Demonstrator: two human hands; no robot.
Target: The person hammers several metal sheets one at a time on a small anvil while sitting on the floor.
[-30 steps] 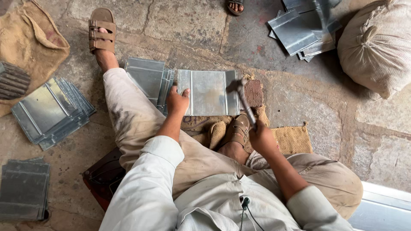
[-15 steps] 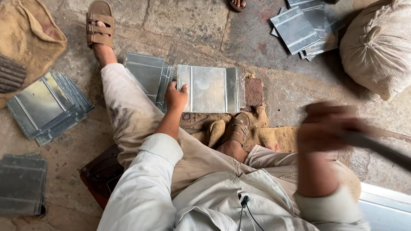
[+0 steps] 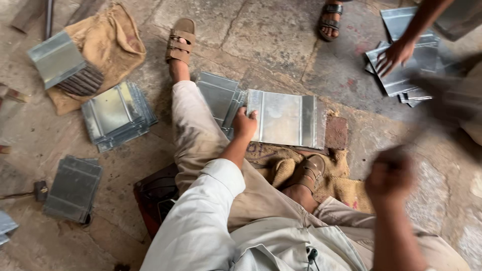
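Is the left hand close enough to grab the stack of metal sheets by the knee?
Probably yes. The left hand already rests on the metal sheet, and the stack of metal sheets lies right beside it with nothing between.
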